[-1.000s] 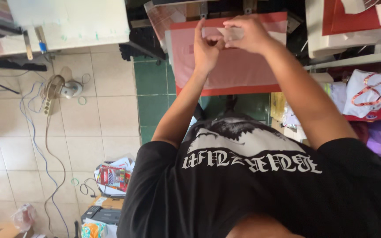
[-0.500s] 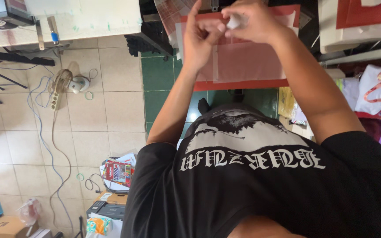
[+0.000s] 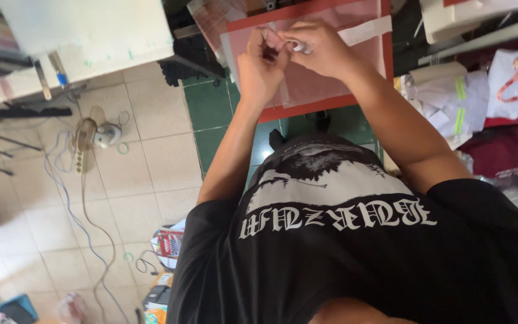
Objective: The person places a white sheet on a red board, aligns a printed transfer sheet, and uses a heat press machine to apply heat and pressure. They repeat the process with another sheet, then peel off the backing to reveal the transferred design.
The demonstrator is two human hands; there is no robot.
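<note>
the left hand [image 3: 263,67] and the right hand [image 3: 324,49] are seen together over a red board [image 3: 385,57] covered by a clear sheet [image 3: 322,89]. a small white object [image 3: 299,45] is pinched in the curled fingers of the right hand, at the point where both hands meet; what it is cannot be told. the left hand's fingers are bent inward, with the fingertips brought against the right hand's, beside that object; whether anything is gripped by them cannot be told. a pale strip [image 3: 368,31] is seen lying across the sheet, running from behind the right hand toward the board's right edge. the board is seen above a green floor [image 3: 210,108], which adjoins beige tiles [image 3: 151,174]. a black shirt [image 3: 355,252] with a white print fills the lower part of the view. on the tiles to the left, a small fan [image 3: 104,135] and trailing cables [image 3: 70,204] are seen below a white table [image 3: 91,36]. bags and folded cloth [image 3: 451,99] are piled at the right.
</note>
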